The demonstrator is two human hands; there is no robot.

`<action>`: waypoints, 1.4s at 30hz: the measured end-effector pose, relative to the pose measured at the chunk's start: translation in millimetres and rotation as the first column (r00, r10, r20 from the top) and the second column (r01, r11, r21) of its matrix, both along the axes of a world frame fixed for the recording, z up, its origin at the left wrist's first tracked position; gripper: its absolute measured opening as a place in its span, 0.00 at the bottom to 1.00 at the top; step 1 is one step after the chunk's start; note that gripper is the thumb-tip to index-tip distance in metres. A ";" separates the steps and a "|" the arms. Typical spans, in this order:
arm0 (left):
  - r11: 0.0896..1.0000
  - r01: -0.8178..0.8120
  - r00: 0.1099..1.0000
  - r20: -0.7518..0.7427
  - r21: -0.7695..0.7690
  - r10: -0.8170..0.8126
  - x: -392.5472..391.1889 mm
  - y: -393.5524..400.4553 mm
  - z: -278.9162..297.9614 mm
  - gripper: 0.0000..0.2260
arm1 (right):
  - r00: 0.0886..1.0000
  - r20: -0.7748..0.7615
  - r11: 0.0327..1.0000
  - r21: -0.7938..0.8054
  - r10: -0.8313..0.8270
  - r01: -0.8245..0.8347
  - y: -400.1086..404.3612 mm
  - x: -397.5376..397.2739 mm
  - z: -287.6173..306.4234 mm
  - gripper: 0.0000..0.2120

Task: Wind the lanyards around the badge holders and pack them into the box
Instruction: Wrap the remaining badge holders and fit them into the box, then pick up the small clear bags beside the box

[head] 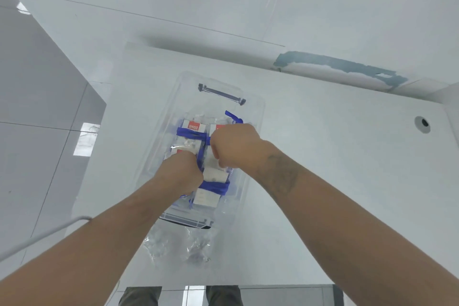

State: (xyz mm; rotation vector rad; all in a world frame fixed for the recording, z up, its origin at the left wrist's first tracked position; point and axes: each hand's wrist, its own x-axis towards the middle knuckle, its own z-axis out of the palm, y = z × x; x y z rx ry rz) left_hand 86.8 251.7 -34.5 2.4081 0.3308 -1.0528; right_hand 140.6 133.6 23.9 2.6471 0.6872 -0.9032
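Head view shows our two bare arms reaching forward and down into a clear plastic box that sits on a white desk. Our left hand is pushed down into the box on its left side, fingers curled under and hidden; we cannot tell what its grip holds, though it lies against a strand of blue lanyard that runs down beside it. Our right hand is clenched knuckles-up over the right side of the box, its grip closed on a badge holder just below it, as far as we can see. A loose end of blue lanyard sticks up past the far side of that hand.

Inside the box lie several clear badge holders with white cards. One at the far left bears a red label and has blue lanyard wound across it. Another at the near end has a thick band of blue lanyard wound round its far part. The box has a dark handle at its far end and a second dark handle at its near end.

Near the box, on the desk, lie crumpled clear plastic bags. A thin white cable crosses at the near left. A round hole is set in the desk at the far right. Grey floor tiles show at the left.
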 end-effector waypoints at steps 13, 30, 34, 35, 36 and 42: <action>0.979 0.091 0.986 0.118 0.183 -0.114 -3.1 -13.1 -15.5 0.12 | 1.000 0.012 0.999 0.037 -0.029 0.029 4.3 -10.0 -12.5 0.05; 0.985 0.093 0.952 0.276 0.145 -0.130 1.2 9.0 46.9 0.07 | 0.953 0.281 0.962 0.270 -0.112 0.033 -16.3 -27.8 19.4 0.13; 0.999 0.015 0.882 0.472 -0.037 0.004 -8.4 25.0 79.3 0.07 | 0.916 0.277 0.887 0.437 -0.290 0.149 -20.7 -39.4 45.2 0.12; 0.994 0.002 0.849 0.525 -0.106 0.054 -11.3 28.3 84.9 0.06 | 0.902 0.279 0.864 0.474 -0.330 0.170 -21.2 -42.7 49.5 0.12; 0.987 0.006 0.813 0.575 -0.162 0.089 -15.1 33.2 90.0 0.06 | 0.882 0.288 0.840 0.509 -0.372 0.188 -20.1 -48.4 53.0 0.11; 0.952 0.065 0.639 0.745 -0.301 0.192 -32.2 56.4 103.3 0.09 | 0.743 0.370 0.725 0.653 -0.558 0.219 -8.6 -85.5 59.7 0.11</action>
